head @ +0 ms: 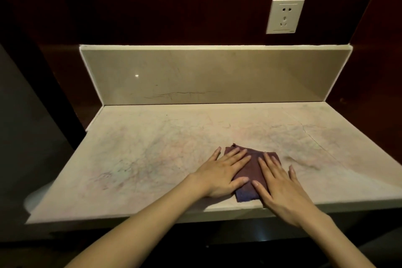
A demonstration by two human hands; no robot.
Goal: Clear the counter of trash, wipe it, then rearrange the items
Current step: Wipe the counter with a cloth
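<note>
Left hand (219,175) and right hand (280,189) — side by side, fingers straight, palms down.

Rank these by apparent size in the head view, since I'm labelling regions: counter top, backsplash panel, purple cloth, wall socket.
1. counter top
2. backsplash panel
3. purple cloth, partly covered by both hands
4. wall socket; it sits farther from the camera, so its true size against the cloth is unsure.

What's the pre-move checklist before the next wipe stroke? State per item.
1. Left hand flat on cloth: ok.
2. Right hand flat on cloth: ok.
3. Cloth folded, lying flat on counter: ok.
4. Trash on visible counter: none seen, ok.
5. Far half free of streaks: not ok, smears near right side.
6. Cloth damp enough: cannot tell.
</note>
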